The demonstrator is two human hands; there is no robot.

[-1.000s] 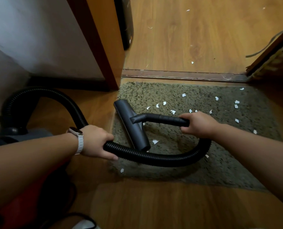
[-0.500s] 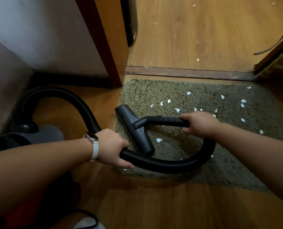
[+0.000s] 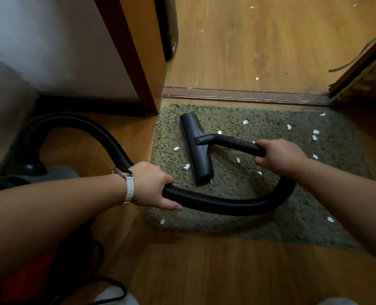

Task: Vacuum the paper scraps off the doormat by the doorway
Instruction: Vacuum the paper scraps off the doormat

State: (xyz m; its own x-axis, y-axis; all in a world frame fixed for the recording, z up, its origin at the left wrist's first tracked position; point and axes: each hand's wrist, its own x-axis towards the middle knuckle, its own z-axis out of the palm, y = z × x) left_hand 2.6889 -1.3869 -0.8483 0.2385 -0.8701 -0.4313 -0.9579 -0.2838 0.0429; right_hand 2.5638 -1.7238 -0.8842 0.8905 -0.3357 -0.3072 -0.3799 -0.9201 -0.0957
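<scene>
On the shaggy olive-green doormat (image 3: 237,194) strewn with white paper scraps (image 3: 245,122), the black flat vacuum nozzle (image 3: 197,148) lies while the right hand (image 3: 279,156) grips its wand and the left hand (image 3: 151,186) clasps the black ribbed hose (image 3: 226,204).

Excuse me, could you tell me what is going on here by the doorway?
A person is vacuuming a green doormat. The right hand grips the rigid tube behind the floor nozzle, which rests on the mat's left part, while the left hand holds the ribbed hose. White paper scraps lie scattered on the mat, mostly right of the nozzle, so the job is unfinished.
</scene>
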